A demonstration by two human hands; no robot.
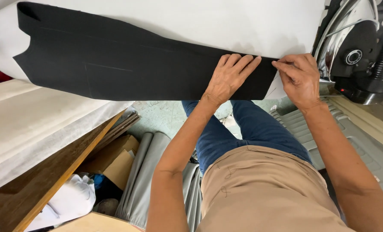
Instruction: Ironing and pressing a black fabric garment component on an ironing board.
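My left hand (228, 77) lies flat, fingers spread, on one long black cloth piece (127, 60); my right hand (299, 77) pinches its edge.

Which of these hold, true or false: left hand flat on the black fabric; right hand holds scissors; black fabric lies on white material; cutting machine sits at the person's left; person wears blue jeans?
1. The left hand lies flat on the black fabric. True.
2. The right hand holds scissors. False: no scissors show; its fingertips pinch at the fabric's end edge.
3. The black fabric lies on white material. True.
4. The cutting machine sits at the person's left. False: it stands at the right, beside the right hand.
5. The person wears blue jeans. True.
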